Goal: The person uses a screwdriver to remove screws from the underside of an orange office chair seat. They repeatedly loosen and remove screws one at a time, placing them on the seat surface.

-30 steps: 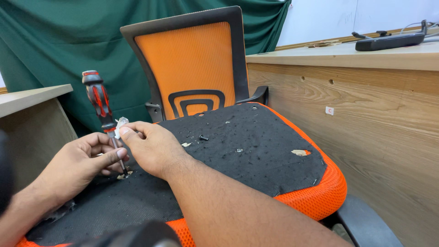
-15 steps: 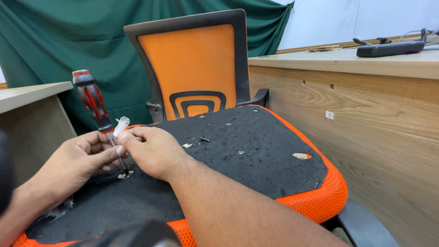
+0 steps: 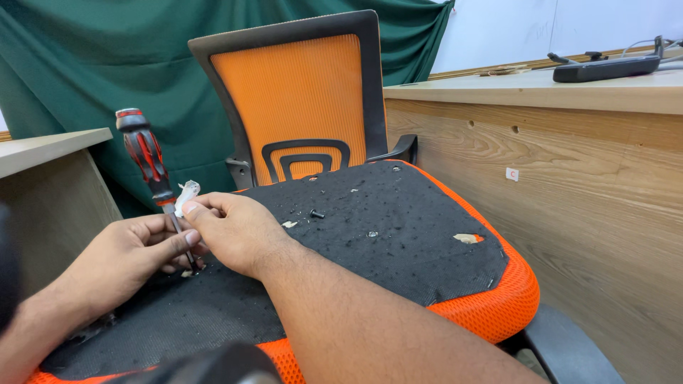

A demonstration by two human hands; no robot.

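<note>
screwdriver stands almost straight up, red and black handle on top, tip down on the black seat bottom. left hand pinches its thin shaft. right hand, just beside, pinches a white scrap, maybe paper.

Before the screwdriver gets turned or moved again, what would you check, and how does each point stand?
1. Screwdriver steadied: ok, left hand pinches its shaft.
2. Tip seated in a screw: cannot tell, fingers hide it.
3. Shaft upright: not ok, it leans left.
4. Right hand free: not ok, it pinches a white scrap beside the shaft.
5. Loose black screw safe: ok, it lies flat on the black fabric, away from the edge.
6. Chair steady: cannot tell.
</note>
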